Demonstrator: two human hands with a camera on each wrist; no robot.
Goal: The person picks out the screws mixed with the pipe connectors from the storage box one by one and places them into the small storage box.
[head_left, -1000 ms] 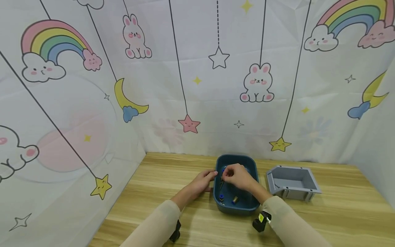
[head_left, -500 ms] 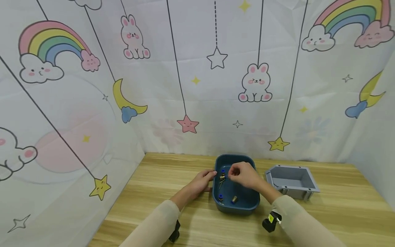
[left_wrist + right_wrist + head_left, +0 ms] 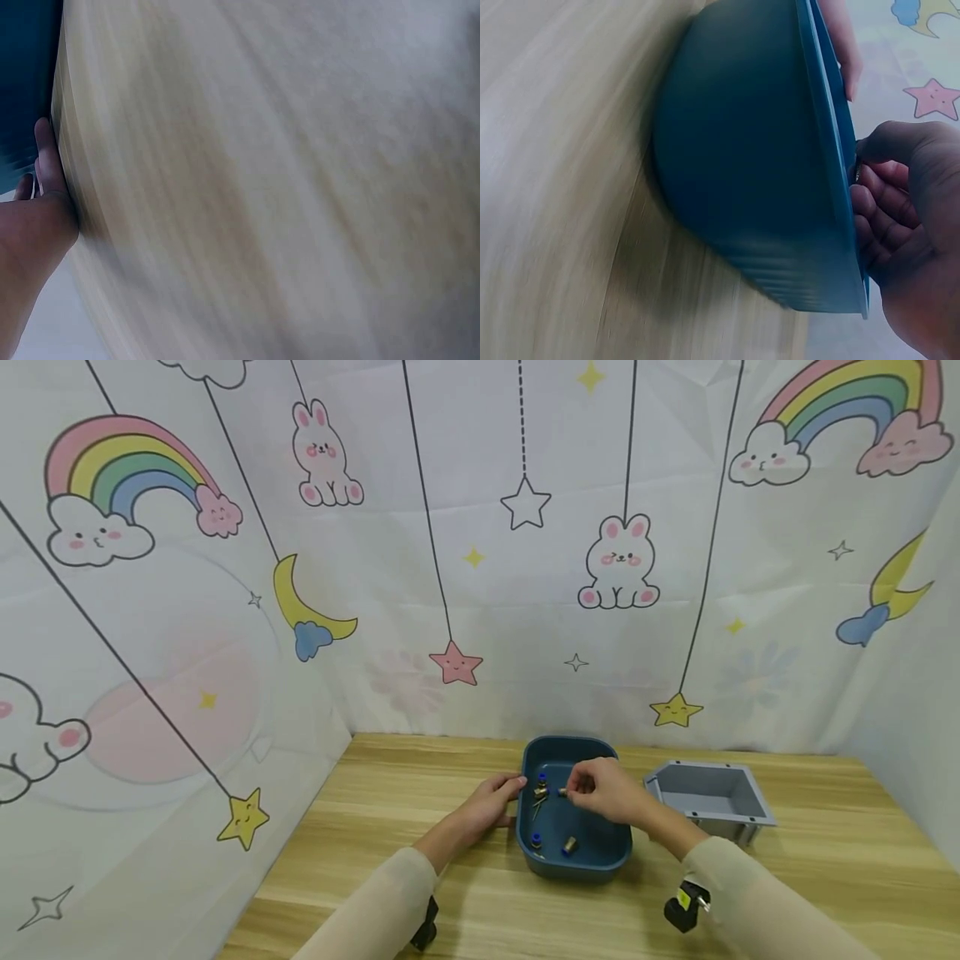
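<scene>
A dark blue plastic basin stands on the wood-grain table. At its left side my left hand rests with the thumb by the rim and the fingers straight along the outer wall. Over the inside of the basin, my right hand pinches a small brass fitting between thumb and fingertips; most of it is hidden. In the right wrist view only a sliver of metal shows below the thumb. Lying in the basin are blue-ended brass fittings, one at the front, another at the front left, and a small cluster at the left.
A grey plastic parts bin stands to the right of the basin. Behind the table hangs a white cloth printed with rabbits, stars and rainbows. Black wrist mounts sit under both forearms.
My right hand has drawn away from the cluster at the basin's left toward the right, with a brass fitting now showing at its fingertips. The left hand keeps its place at the basin.
</scene>
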